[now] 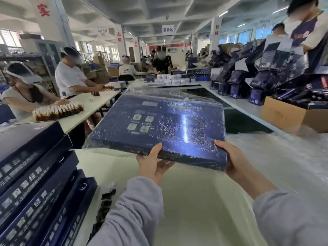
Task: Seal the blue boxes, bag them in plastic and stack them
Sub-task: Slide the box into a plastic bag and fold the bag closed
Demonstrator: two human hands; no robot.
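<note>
A: Now, on the left side, the stack of blue boxes is lying on the table, and the boxes are fanning out a little. Am I putting this one there?

B: I think yes, but first look at what you are holding. The bagged blue box is hanging in the air above the table, tilted, with its near edge toward you. Your left hand is gripping the near edge, thumb on top and fingers under.

A: And the plastic bag?

B: It is covering the whole box, and loose film is sticking out at the far end. Probably you should be folding that part under, so it is not catching when you stack.

A: My right hand?

B: It is closing on the near right corner, thumb on top also. Keep both hands level while lowering, because the film looks slippery. More plastic sheets are lying on the table at the right, so stay clear of them.
</note>
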